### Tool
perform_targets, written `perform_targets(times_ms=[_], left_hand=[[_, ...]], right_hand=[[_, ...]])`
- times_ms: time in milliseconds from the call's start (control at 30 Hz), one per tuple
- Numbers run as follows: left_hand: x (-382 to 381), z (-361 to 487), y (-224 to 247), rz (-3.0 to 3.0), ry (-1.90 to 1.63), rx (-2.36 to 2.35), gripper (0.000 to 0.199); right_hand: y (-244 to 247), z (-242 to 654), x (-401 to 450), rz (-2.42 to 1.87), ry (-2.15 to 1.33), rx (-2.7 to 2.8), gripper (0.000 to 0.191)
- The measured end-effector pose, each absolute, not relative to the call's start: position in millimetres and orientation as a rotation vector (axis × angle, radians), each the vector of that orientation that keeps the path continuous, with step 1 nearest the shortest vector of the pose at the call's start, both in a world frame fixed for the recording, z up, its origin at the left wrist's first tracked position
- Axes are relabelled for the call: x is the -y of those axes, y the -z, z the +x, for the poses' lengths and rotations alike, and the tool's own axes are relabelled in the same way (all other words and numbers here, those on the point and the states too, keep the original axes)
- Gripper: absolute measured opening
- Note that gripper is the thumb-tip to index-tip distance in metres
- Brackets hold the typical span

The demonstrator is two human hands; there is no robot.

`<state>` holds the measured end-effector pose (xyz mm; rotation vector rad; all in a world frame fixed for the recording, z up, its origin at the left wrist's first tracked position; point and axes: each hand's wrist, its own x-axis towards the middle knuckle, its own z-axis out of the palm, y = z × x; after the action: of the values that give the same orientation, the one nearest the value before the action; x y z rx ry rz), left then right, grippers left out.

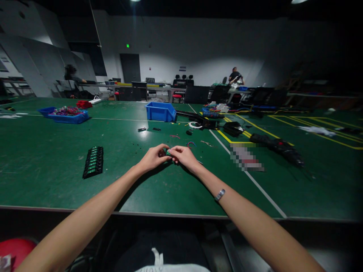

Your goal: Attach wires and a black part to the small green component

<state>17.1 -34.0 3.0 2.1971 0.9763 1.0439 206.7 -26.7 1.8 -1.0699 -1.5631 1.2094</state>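
A small green piece [168,152], which looks like a circuit board, is pinched between both hands above the green table [127,192]. My left hand [154,156] grips its left side with thumb and fingers closed. From the right, the fingertips of my right hand [183,156] press on it. Much of the piece is hidden by the fingers. A black rack [93,161] with a row of several green boards lies to the left of my left hand. Short red and blue wires [191,144] lie just beyond my right hand.
Farther back stands a blue bin [160,112]. At the back left, a blue tray [69,117] holds tangled red wires. A black tool-like object [278,149] lies on the right, near yellow tape lines. Two people are in the background.
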Motion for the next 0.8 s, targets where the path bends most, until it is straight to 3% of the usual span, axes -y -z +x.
perform_targets(times_ms=[800], left_hand=[[34.7, 19.7, -3.2, 2.198, -1.018, -1.021, 0.041]], right_hand=[[1.0, 204.7, 26.3, -1.118, -1.068, 1.619, 0.038]])
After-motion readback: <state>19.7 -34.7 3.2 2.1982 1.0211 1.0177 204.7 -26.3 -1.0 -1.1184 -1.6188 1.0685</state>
